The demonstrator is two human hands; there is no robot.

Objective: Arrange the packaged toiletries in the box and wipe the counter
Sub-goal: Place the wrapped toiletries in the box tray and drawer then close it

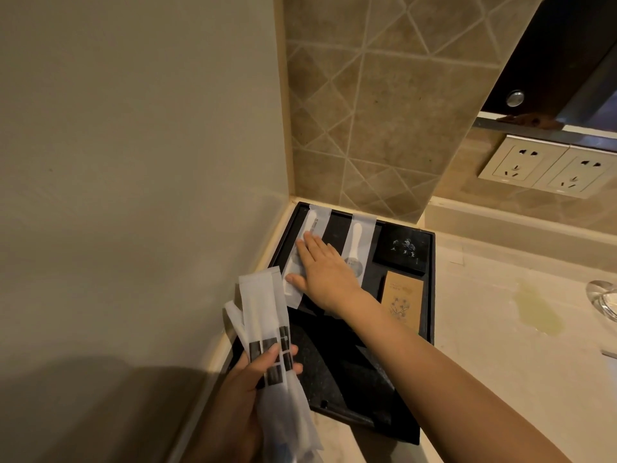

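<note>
pressing right hand [320, 265] fingers flat on packet [302, 259]; left hand [240, 396] grips sachets [267, 329].

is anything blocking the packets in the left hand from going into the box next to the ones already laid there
Partly. The right hand and forearm lie flat across the box, pressing a laid white packet at the far left. The packets in the left hand hover above the near-left edge; the dark near section looks open.

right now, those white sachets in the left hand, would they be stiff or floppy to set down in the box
Probably floppy: the white sachets fan out and droop below the left hand. Likely light, since a loose finger pinch holds several. They might slide apart in the box; the right hand presses one flat.
</note>
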